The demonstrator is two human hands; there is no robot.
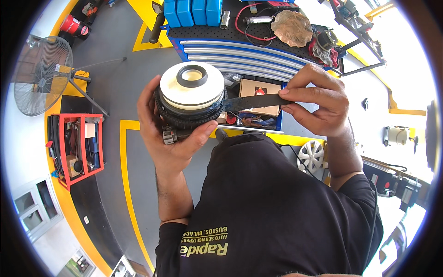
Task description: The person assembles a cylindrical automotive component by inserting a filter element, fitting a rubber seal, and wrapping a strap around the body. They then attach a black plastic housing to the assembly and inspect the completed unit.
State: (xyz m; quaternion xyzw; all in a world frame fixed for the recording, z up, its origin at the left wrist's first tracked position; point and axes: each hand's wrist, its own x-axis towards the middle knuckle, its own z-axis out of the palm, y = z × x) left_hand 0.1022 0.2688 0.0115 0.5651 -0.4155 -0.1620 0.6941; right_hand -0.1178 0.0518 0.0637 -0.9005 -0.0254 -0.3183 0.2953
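Note:
My left hand [173, 145] is closed around a round part [193, 94] with a white disc top and a black ring at its centre. Below the disc, its body is black and ribbed, with a dark knobbed fitting at the lower left. Between thumb and fingers, my right hand [320, 101] pinches one end of a flat dark strip [258, 101]. The strip's far end, smeared bluish, meets the ribbed side of the round part; whether it is touching or slipped under the edge cannot be made out.
Behind the hands stands a blue tool cabinet [240, 57] with an open drawer [279, 121] holding a cardboard box [249, 87]. Blue cases [196, 13], a socket [225, 20] and a hammer [158, 25] lie on top. A fan [44, 76] and a red cart [76, 150] stand left.

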